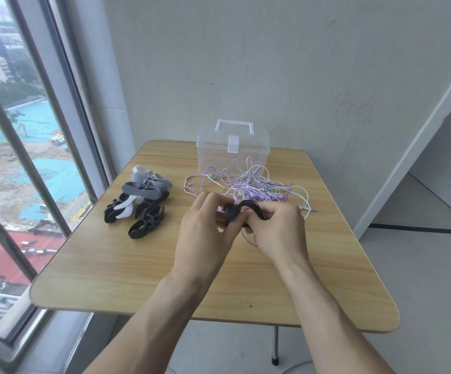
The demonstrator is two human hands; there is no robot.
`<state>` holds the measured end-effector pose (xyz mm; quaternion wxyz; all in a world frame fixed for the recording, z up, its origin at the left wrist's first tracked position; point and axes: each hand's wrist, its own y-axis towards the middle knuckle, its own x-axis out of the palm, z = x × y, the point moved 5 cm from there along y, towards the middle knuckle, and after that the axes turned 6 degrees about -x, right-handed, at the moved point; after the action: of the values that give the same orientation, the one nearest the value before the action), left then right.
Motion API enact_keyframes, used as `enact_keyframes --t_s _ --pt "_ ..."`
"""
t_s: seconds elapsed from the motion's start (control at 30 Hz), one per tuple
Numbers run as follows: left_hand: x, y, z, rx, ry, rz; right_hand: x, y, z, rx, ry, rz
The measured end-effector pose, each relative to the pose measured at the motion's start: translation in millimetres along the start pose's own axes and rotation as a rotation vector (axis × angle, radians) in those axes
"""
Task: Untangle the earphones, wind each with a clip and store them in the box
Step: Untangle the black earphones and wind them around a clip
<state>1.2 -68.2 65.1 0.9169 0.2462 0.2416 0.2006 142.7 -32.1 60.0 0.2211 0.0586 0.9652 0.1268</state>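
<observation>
Winding step: a dark earphone cable [254, 210] is being coiled onto a dark clip [231, 213] between both hands, above the middle of the table [110, 265].
Clip pile: spare grey, white and black clips [140, 201] lie heaped on the left of the table, untouched, well apart from the hands.
Left hand: the left hand [205, 228] has fingers curled, pinching the dark clip from its left side.
Right hand: the right hand [275, 228] has fingers curled round the dark coil, touching the clip; a purple strand loops below it.
Tangle: purple and white earphones [248, 182] lie knotted just beyond the hands, in front of the box.
Box: the clear plastic box [232, 149] stands at the far edge, lid down and latch closed.
Progress: early, by my judgement; one earphone is in hand and the rest are unsorted.
Next move: likely seating the last cable turns in the clip, then opening the latch, which calls for a freed hand.
</observation>
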Motion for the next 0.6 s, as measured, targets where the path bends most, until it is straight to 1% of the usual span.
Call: enact_keyframes --t_s 0.03,0.1,0.17,0.23,0.4,0.6 --pt "-0.7 0.8 -0.6 0.001 -0.002 0.027 0.0 -0.3 -3.1 0.000 0.046 0.004" --pt "-5.0 4.2 -2.5 -0.056 -0.065 0.060 0.0 -1.4 -8.2 0.010 0.126 -0.024" --pt "-8.0 6.3 -2.2 -0.090 -0.131 0.030 -0.6 -1.7 -10.1 0.012 0.161 -0.057" --pt "-9.2 5.8 0.3 -0.077 -0.169 -0.010 -2.1 -1.1 -9.6 0.021 0.176 -0.065" --pt "-10.3 5.3 -5.8 -0.146 -0.302 -0.013 -4.4 1.4 -11.9 0.040 0.303 -0.043" --pt "-6.9 1.4 -0.3 -0.109 -0.271 0.027 -8.6 -3.2 -15.8 0.022 0.275 0.041"
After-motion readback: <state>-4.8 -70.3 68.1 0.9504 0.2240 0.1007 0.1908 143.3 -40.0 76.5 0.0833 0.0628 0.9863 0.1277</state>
